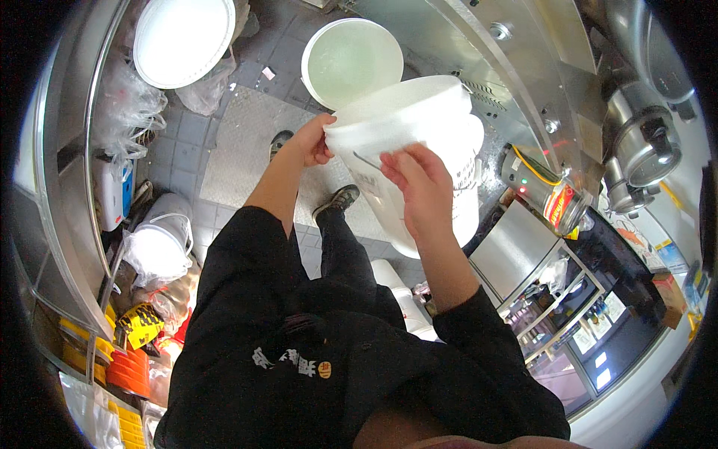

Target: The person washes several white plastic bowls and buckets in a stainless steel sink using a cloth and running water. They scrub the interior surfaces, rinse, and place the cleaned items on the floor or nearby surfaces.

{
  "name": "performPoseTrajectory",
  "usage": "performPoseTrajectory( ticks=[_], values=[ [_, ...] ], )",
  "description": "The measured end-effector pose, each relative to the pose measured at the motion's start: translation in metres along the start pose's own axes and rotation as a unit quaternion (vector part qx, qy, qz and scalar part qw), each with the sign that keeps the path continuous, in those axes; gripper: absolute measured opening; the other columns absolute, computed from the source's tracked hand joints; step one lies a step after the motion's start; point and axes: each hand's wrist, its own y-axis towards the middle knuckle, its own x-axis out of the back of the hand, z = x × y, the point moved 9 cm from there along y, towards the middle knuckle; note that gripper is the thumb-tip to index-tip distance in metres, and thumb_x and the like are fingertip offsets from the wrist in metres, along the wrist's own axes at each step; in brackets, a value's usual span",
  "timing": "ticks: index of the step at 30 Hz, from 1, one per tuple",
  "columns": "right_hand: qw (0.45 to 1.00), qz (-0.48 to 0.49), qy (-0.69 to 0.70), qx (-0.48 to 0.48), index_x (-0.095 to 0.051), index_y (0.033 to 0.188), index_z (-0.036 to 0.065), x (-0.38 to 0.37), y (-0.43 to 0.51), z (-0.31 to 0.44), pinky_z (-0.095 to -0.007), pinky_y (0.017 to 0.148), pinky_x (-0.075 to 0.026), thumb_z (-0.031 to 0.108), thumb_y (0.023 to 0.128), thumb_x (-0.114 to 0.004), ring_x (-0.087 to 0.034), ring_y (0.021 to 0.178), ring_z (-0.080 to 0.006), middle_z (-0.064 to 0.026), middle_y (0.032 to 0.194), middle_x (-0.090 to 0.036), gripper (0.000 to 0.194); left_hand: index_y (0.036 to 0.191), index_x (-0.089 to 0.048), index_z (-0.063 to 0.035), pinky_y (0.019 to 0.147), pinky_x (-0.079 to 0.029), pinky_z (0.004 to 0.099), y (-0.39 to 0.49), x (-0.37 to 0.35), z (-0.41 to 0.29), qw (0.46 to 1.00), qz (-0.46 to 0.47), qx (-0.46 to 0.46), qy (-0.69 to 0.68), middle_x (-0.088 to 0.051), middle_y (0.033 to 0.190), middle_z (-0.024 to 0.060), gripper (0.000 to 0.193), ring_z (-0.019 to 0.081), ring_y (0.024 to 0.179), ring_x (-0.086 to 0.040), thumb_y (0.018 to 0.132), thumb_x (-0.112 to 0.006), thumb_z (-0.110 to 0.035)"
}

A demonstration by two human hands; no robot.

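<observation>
A large white plastic bucket (pixel 387 126) is held tilted in front of me, with its rim toward the upper left. My left hand (pixel 315 141) grips the rim at its left end, thumb on top. My right hand (pixel 414 182) is at the bucket's near side, fingers curled by the thin wire handle; whether they close on the wire is hard to tell. Just beyond stands a round white bucket (pixel 353 63) with pale greenish liquid in it, partly overlapped by the held one. More white containers (pixel 466 216) stand to the right, behind the held bucket.
A white-lidded tub (pixel 184 42) is at the upper left, near plastic bags (pixel 126 106). A lidded bucket (pixel 162 247) stands at the left. Steel equipment (pixel 477 45) lines the upper right, above a metal cylinder (pixel 541 188). My feet are on a floor plate (pixel 241 146).
</observation>
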Motion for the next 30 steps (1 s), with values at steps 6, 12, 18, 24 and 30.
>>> performPoseTrajectory(
  ticks=[6, 12, 18, 24, 30],
  values=[
    [0.987, -0.107, 0.103, -0.057, -0.059, 0.102, 0.001, 0.143, -0.068, -0.017, -0.0448, 0.086, -0.058, 0.025, 0.103, -0.058, -0.070, 0.094, -0.0327, -0.0117, 0.093, -0.066, 0.024, 0.134, -0.052, -0.0061, 0.033, -0.041, 0.0269, -0.046, -0.099, 0.007, 0.984, -0.008, -0.126, 0.129, -0.066, 0.075, 0.0087, 0.047, 0.0136, 0.044, -0.056, 0.096, -0.056, -0.034],
    [0.967, -0.211, 0.127, -0.071, -0.055, 0.116, 0.003, 0.318, -0.139, -0.034, -0.0429, 0.079, -0.058, 0.063, 0.098, -0.055, -0.068, 0.088, -0.0280, -0.0098, 0.095, -0.063, 0.062, 0.159, -0.020, -0.0084, 0.036, -0.051, 0.0326, -0.053, -0.260, 0.095, 0.942, 0.010, -0.172, 0.288, -0.068, 0.083, 0.0143, 0.077, 0.0178, 0.045, -0.059, 0.095, -0.062, -0.018],
    [0.940, -0.280, 0.175, -0.083, -0.049, 0.136, -0.004, 0.549, -0.173, -0.086, -0.0389, 0.073, -0.060, 0.047, 0.100, -0.057, -0.068, 0.100, -0.0267, -0.0178, 0.121, -0.064, 0.062, 0.160, -0.013, -0.0071, 0.047, -0.057, 0.0312, 0.026, -0.409, 0.258, 0.901, 0.125, -0.106, 0.402, -0.068, 0.101, 0.0222, 0.081, 0.0201, 0.056, -0.065, 0.099, -0.063, -0.024],
    [0.865, -0.407, 0.230, -0.181, -0.052, 0.123, -0.006, 0.776, -0.129, -0.268, -0.0479, 0.075, -0.062, 0.017, 0.094, -0.058, -0.069, 0.092, -0.0344, -0.0169, 0.109, -0.064, 0.038, 0.159, -0.025, -0.0033, 0.066, -0.062, 0.0370, 0.167, -0.397, 0.370, 0.854, 0.059, 0.044, 0.515, -0.067, 0.113, 0.0198, 0.080, 0.0235, 0.082, -0.073, 0.098, -0.066, -0.036],
    [0.843, -0.406, 0.310, -0.169, -0.050, 0.126, -0.013, 0.877, 0.066, -0.374, -0.0491, 0.067, -0.065, 0.016, 0.094, -0.060, -0.070, 0.084, -0.0384, -0.0233, 0.105, -0.063, 0.044, 0.136, -0.053, -0.0037, 0.063, -0.060, 0.0350, 0.160, -0.243, 0.302, 0.869, -0.231, 0.027, 0.437, -0.065, 0.098, 0.0115, 0.043, 0.0246, 0.077, -0.071, 0.101, -0.059, -0.028]
  ],
)
